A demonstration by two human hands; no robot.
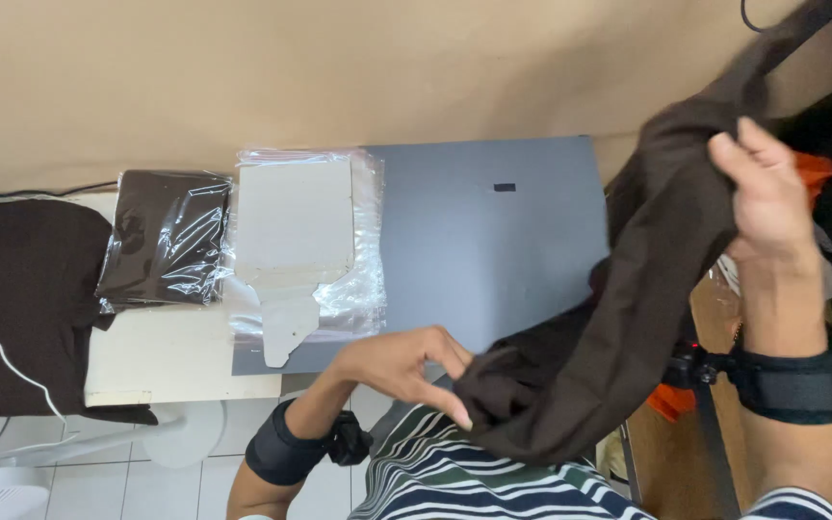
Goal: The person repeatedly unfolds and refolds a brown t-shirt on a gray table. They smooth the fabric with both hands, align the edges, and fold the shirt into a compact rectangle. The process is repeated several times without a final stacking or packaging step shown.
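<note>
- Here, the left hand [406,361] has its fingers [450,404] pinching the lower edge of a dark brown garment [628,289] just above the striped shirt [464,481].
- The right hand [767,197] grips the garment's upper part, fingers closed round the cloth, held up off the grey worktop [493,250].
- Further left lie a clear plastic bag with a grey cardboard insert [296,231] and a bagged dark garment [166,236].
- A dark cloth [21,289] lies at the far left.
</note>
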